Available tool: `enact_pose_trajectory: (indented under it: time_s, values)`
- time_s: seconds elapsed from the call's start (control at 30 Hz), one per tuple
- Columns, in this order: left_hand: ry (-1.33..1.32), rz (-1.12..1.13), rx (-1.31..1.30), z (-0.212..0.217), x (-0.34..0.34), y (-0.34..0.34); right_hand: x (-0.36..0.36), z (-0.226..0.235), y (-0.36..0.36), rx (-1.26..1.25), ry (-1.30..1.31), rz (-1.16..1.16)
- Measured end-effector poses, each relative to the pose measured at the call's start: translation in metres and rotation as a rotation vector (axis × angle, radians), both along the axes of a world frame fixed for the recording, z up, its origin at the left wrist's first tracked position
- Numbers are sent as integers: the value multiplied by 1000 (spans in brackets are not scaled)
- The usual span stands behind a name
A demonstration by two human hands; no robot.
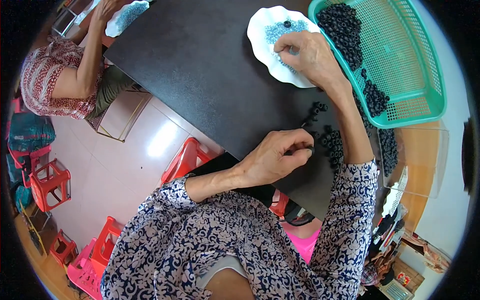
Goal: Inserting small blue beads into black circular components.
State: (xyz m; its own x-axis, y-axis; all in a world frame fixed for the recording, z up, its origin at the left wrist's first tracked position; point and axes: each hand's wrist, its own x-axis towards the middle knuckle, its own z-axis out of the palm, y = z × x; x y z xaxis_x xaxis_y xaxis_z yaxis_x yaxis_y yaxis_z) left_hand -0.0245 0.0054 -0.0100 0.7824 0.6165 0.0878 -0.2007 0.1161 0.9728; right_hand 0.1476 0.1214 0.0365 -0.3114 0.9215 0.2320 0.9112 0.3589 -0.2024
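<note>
My left hand (275,156) is closed over the near part of the dark table, pinching a small black ring-like part (310,149) between thumb and fingertips. My right hand (312,56) reaches over a white scalloped plate (258,46), its thumb and forefinger pinched together; what they hold, if anything, is too small to make out. Tiny clear-blue pieces (280,32) are spread in the plate, and one black part (287,23) lies among them. Loose black parts (331,145) are scattered on the table between my left hand and right forearm.
A green mesh basket (436,92) at the right holds heaps of black parts (341,30). Beside it is a clear plastic box (425,160). Across the dark table (200,65), another person (65,82) sits near a second white plate (114,25). Red stools (50,185) stand on the floor.
</note>
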Motion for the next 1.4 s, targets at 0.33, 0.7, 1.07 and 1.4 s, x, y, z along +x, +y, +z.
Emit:
enact_pose_trajectory:
  time_s: [0.33,0.7,1.07,1.4]
  values:
    - [1,1,-16,-3,-10,-4,-15,0,-7,24,-14,-25]
    - [30,-15,-49,2,-6,-5,-15,1,-10,61,215,-66]
    - [-168,128,-316,-4,-6,-3,-11,5,-143,-74,1116,-425]
    - [-138,131,-241,0,-2,-8,-27,-20,-211,-34,1381,-354]
